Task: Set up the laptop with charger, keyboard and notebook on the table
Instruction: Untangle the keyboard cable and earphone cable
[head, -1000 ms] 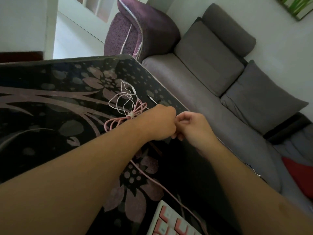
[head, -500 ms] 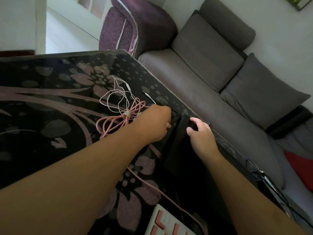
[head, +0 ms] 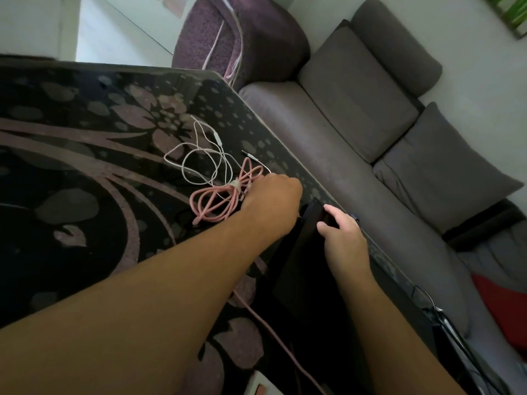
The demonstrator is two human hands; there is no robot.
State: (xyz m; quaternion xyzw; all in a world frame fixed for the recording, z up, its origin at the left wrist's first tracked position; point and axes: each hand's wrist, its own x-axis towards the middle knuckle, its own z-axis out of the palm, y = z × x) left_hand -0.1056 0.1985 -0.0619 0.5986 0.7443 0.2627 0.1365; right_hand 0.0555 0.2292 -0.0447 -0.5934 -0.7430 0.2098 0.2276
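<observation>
A: What are the hands on?
B: The right hand curls its fingers over the top corner of the laptop, a dark slab at the table edge nearest the sofa. The left hand is fisted just left of that corner; whether it pinches a plug, I can't tell.
A: And the rest?
B: A bundled pink cable and thin white earphones lie left of the laptop. The keyboard only peeks in below it. No notebook shows.
A: Progress?
B: Early, I'd judge: laptop on the table, cabling unfinished, notebook still to place
</observation>
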